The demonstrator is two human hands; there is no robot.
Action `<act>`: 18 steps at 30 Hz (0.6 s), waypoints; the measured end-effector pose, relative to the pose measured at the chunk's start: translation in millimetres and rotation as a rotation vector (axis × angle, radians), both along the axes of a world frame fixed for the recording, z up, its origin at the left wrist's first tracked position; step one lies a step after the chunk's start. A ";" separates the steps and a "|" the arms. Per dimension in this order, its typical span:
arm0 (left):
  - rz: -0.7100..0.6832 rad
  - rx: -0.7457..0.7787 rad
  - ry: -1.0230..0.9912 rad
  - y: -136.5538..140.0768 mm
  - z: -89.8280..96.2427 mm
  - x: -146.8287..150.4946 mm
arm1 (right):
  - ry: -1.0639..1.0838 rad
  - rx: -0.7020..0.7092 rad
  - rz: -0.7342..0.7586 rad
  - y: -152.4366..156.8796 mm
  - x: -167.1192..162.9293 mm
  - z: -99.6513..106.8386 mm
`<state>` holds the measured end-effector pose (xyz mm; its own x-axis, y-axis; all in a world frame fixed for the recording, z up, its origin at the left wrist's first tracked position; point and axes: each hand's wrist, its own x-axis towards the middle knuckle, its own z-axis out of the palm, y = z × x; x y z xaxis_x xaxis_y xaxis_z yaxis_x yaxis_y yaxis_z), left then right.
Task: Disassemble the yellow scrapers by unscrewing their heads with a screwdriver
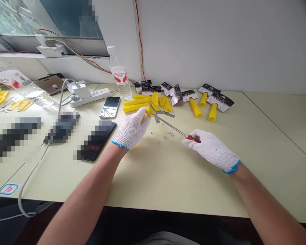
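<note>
My left hand (133,126), in a white knitted glove, is closed around a yellow plastic scraper (149,110); most of it is hidden by the fingers. A screwdriver (171,125) with a red handle is gripped in my gloved right hand (212,147). Its long shaft points left, and the tip is at the scraper; whether it sits in a screw I cannot tell. Flat metal blades (166,113) lie just behind the scraper. Several small screws (165,137) are scattered on the table between my hands. Other yellow scrapers (139,107) lie behind my left hand.
Three yellow handle sleeves (195,108) and black-and-white header cards (222,101) lie toward the wall. A water bottle (121,85) stands beside a power strip (98,94). Phones, one silvery (110,107) and one dark (102,141), are at left, near a hanging white cable (32,173).
</note>
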<state>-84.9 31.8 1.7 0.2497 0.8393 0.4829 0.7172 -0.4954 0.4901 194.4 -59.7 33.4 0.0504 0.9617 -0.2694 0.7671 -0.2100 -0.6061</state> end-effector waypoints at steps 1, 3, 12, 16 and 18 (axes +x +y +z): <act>-0.008 0.027 -0.006 0.6 -1.3 0.0 | -0.080 0.003 -0.011 0.2 0.0 0.1; -0.017 0.058 0.010 1.4 -4.1 -0.6 | -0.110 -0.003 0.030 0.1 2.3 -1.5; 0.016 -0.045 0.068 -6.7 1.2 -1.4 | -0.067 0.013 -0.003 0.0 2.6 1.5; 0.014 -0.078 0.085 -10.6 7.5 0.8 | -0.008 -0.024 0.040 -2.9 2.2 3.1; 0.030 -0.087 0.106 -11.5 9.1 1.1 | 0.132 -0.031 0.104 -3.5 6.0 -0.7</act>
<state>-83.9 20.3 10.8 0.2699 0.8846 0.3802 0.7812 -0.4320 0.4506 200.4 -63.2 32.7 -0.0873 0.9510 -0.2966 0.6996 -0.1534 -0.6979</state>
